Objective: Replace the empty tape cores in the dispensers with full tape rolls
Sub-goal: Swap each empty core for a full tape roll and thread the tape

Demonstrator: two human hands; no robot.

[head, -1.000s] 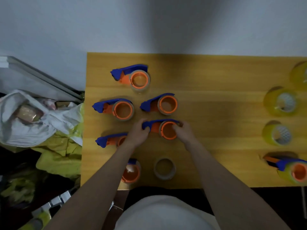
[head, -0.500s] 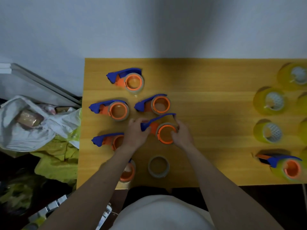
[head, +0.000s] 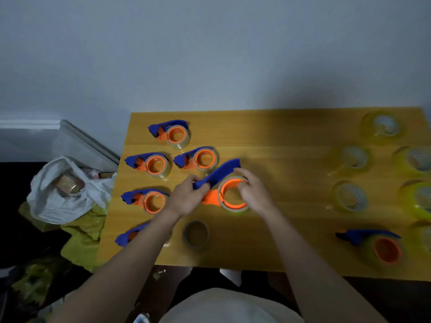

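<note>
Progress is looking early: nearest, a bare brown cardboard core (head: pixel 196 233) is lying loose on the yellow wooden worktop (head: pixel 279 248). Beyond it, the left hand (head: pixel 186 198) is gripping a blue-and-orange plastic dispenser (head: pixel 224 185) while the right hand (head: pixel 253 191) is grasping its near-empty roll. Further left, more dispensers (head: pixel 155 163) are waiting; full yellowish tape rolls (head: pixel 351 197) are sitting far right.

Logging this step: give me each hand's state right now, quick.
Left hand: closed, gripping the blue handle of the dispenser.
Right hand: closed, fingers curled on the tape core in that dispenser.
</note>
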